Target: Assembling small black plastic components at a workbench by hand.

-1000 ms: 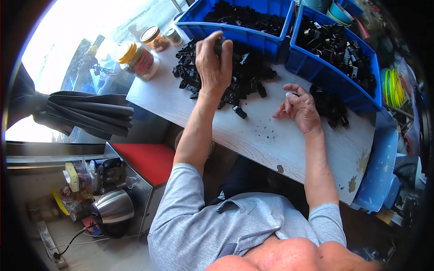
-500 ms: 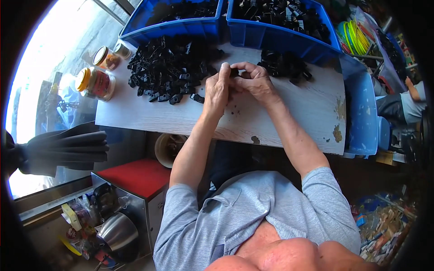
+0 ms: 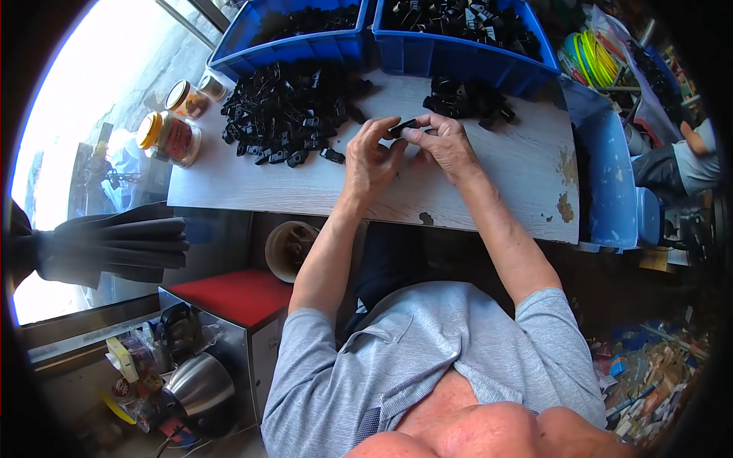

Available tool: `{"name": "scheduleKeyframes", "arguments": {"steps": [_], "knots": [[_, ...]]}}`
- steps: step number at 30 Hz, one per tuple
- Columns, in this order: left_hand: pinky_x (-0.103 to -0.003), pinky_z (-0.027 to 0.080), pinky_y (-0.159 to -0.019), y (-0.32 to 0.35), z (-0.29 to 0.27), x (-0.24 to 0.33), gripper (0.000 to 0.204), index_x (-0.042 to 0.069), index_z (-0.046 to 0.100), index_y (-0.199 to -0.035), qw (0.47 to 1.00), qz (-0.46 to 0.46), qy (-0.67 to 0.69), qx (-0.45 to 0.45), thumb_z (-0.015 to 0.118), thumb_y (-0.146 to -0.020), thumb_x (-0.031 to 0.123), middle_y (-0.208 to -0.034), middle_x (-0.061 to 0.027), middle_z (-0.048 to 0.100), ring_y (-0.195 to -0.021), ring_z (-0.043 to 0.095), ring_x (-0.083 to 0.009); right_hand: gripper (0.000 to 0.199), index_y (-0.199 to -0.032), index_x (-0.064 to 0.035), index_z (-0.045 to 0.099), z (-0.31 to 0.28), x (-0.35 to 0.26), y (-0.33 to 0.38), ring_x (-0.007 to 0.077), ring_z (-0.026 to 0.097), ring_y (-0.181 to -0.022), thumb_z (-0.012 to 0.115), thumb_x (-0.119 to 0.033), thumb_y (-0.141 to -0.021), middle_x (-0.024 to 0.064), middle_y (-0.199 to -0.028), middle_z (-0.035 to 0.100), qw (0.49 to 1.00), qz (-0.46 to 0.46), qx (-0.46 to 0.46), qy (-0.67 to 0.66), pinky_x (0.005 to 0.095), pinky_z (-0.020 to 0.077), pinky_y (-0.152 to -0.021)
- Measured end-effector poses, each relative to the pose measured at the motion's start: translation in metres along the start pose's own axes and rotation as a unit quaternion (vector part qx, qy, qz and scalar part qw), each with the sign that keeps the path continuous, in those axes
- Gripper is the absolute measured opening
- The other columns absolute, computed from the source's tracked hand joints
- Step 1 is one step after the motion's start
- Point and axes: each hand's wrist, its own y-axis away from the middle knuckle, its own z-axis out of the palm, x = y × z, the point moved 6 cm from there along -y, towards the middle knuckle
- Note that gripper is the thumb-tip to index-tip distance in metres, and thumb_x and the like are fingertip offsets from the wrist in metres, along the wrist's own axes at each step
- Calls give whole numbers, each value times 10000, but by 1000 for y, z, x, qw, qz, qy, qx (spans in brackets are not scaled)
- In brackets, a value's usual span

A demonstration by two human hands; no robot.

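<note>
Between my two hands, above the near middle of the table, is a small black plastic part [image 3: 402,128]. My left hand [image 3: 368,159] pinches its left end between thumb and fingers. At the other end, the thumb and fingers of my right hand [image 3: 446,146] grip the same part. Its exact kind is hard to make out, since fingertips cover much of it. Left of my hands, a large heap of small black parts [image 3: 279,111] covers the table, with one loose black part [image 3: 332,156] at its near edge. A smaller heap of black parts [image 3: 467,101] lies beyond my right hand.
Two blue bins, a left one [image 3: 294,52] and a right one [image 3: 458,67], stand at the table's [image 3: 504,175] far edge, filled with black parts. Lidded jars [image 3: 177,142] stand at the left. An empty-looking blue tub [image 3: 611,191] adjoins the right edge. Another person's hand [image 3: 695,140] shows far right.
My hands have turned the black part so more of it shows between them. The left fingers have bent over and moved slightly lower. The whole view has shifted a little.
</note>
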Motion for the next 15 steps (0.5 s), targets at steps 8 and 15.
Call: {"name": "scheduleKeyframes", "arguments": {"steps": [8,15], "knots": [[-268,526,-725,4,4,-5,277,23,698,-1178,993,-106,-5,-45,671,-904,52,-1025,-118,749,-834,663,-106,360,-1096,-15,668,-6,0,14,82,536,-496,808,-220,-837,12,-712,599,998,41,6,40,250,518,-499],[-414,530,-866,5,17,9,276,92,715,-1105,952,61,-297,-34,724,-831,118,-1009,-96,733,-963,652,-339,488,-1245,-9,604,-51,-10,18,134,568,-449,789,-135,-812,59,-711,609,985,17,170,27,306,516,-414]]}}
